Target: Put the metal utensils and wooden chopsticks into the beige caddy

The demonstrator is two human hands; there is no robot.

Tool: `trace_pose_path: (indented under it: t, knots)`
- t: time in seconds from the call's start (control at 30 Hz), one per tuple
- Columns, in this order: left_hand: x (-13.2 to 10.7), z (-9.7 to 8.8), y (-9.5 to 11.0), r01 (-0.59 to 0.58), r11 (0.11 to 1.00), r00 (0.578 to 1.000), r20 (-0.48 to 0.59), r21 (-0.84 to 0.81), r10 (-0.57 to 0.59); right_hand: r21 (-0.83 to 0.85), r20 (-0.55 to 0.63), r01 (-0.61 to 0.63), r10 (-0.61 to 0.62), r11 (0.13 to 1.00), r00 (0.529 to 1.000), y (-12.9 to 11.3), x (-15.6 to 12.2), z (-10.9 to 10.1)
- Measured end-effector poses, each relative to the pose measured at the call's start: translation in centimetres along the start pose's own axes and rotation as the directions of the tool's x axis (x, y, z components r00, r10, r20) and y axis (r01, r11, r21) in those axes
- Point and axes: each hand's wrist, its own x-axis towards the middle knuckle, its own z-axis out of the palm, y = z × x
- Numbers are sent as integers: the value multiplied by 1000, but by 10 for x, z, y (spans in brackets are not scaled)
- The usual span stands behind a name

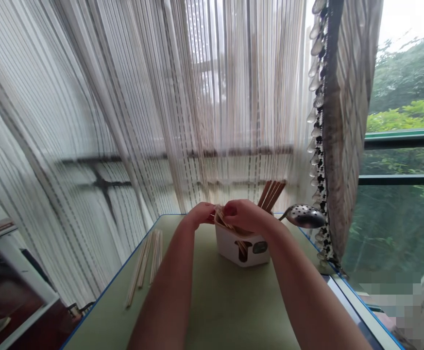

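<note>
Both my hands meet over a white utensil holder (233, 250) on the green table (219, 311). My left hand (199, 214) and my right hand (244, 215) are closed together on a bundle of light wooden chopsticks (222, 219) above the holder's rim. Brown chopsticks (272, 194) stick up from the back of the holder. A perforated metal ladle (304, 216) pokes out to the right. Several loose light chopsticks (146, 262) lie flat on the table to the left of my left forearm.
Sheer striped curtains (161, 107) hang right behind the table. A heavier patterned curtain with bead trim (343, 121) hangs at the right, beside a window with green railings (401, 138). A shelf unit (0, 253) stands at the lower left.
</note>
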Motion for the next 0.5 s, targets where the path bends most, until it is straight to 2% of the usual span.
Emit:
trace_pose_path:
  t: [0.3,0.5]
  knots:
    - [-26,-10,18,46,988,988,137,146,-67,107,246,4,-30,994,969,0,-15,-18]
    - [-33,-11,24,48,978,978,191,202,-87,117,238,37,-64,992,969,-10,-24,-30]
